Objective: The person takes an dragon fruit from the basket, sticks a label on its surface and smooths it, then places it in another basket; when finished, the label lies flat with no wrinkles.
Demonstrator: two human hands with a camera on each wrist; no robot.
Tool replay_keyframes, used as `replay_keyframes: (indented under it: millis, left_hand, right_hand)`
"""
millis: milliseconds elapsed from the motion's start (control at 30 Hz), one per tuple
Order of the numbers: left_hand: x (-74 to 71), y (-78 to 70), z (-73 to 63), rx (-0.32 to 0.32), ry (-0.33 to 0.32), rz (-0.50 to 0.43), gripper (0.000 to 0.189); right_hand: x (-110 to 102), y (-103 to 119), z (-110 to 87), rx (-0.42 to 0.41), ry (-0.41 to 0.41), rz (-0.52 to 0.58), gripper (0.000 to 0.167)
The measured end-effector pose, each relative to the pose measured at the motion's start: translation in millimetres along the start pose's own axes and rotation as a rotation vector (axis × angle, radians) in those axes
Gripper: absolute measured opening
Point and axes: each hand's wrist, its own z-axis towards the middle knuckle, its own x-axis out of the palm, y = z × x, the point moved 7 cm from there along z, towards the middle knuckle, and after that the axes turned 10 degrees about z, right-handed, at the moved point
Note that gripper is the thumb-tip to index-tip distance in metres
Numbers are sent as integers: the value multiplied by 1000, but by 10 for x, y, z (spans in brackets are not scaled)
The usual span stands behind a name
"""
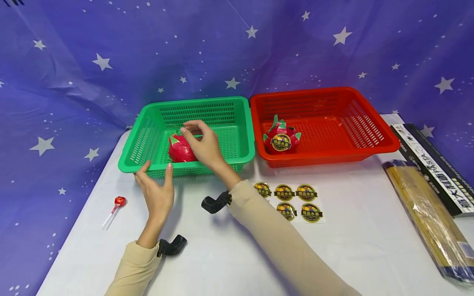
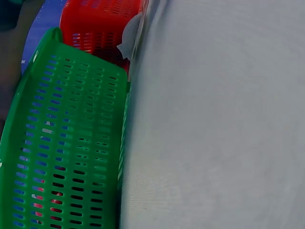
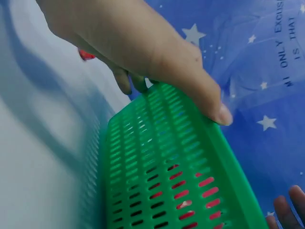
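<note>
Left hand (image 1: 157, 195) at the near-left corner of the green basket (image 1: 231, 137), clamped on it: the right-wrist view shows the thumb laid over the rim and other fingers bent round the outside of the corner. Right hand (image 1: 205, 146) over the same basket, fingers curved, with thumb and index tips close together; whether they pinch anything cannot be told. The fruit (image 1: 180, 149), red with green-tipped scales, lies inside the green basket, directly below the right fingertips and partly hidden by that hand; contact between the two is uncertain. From the left grip, it sits beyond the near rim and to the right. In both wrist views, red patches show through the slots of the green wall.

To the right of the right hand stands the red basket (image 1: 329, 127), side by side with the green one; in its left part is a second fruit (image 1: 290, 135) bearing a round label (image 1: 281, 142). Nearer the person and right of the right hand, similar stickers (image 1: 311, 212) lie in rows on the white table (image 1: 222, 267). Left of the left hand is a lollipop (image 1: 119, 201). At the far right are a pasta bag (image 1: 426, 218) and a box (image 1: 438, 170).
</note>
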Motion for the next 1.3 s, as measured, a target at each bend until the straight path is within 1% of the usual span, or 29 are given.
replay_keyframes:
  millis: [100, 200, 300, 433, 500, 567, 600, 667, 733, 833, 900, 967, 1033, 1100, 1200, 1300]
  left_hand:
    - [-1, -2, -2, 0, -4, 4, 66]
    - [-5, -1, -2, 0, -6, 12, 66]
    - [-5, 1, -7, -1, -6, 14, 66]
    - [-7, 0, -12, -2, -8, 16, 66]
    - [-8, 1, -13, -5, -9, 18, 66]
    - [-8, 1, -14, -6, -8, 17, 66]
    - [-7, 1, -13, -8, -6, 16, 66]
    - [-3, 1, -15, -11, -2, 16, 66]
    - [-1, 0, -19, -14, 3, 17, 66]
    - [0, 4, -26, -19, 9, 20, 66]
    - [0, 11, -32, -21, 12, 20, 66]
    - [5, 18, -32, -24, 17, 18, 66]
    - [10, 25, -32, -28, 21, 19, 66]
    - [14, 27, -29, -30, 23, 20, 66]
    - [10, 22, -26, -26, 21, 24, 66]
    - [4, 16, -23, -19, 15, 26, 66]
  right_hand:
    - [81, -23, 37, 2, 4, -92, 29]
    - [150, -66, 74, 40, 22, -179, 32]
    - [201, -133, 102, 117, 47, -271, 37]
    - [233, -235, 118, 244, 84, -400, 50]
    - [239, -290, 121, 309, 100, -438, 58]
    - [238, -345, 125, 363, 113, -454, 64]
    - [234, -376, 128, 390, 118, -452, 67]
    - [220, -435, 125, 452, 120, -405, 72]
    - [199, -502, 110, 533, 112, -331, 77]
    - [174, -601, 62, 683, 110, -189, 84]
    - [166, -647, 28, 767, 125, -119, 87]
    - [164, -677, 1, 826, 152, -76, 90]
    - [166, -692, -21, 865, 178, -49, 92]
    - [166, -706, -39, 900, 193, -47, 92]
    - [169, -726, -54, 944, 210, -61, 91]
    - [167, -746, -53, 975, 220, -97, 89]
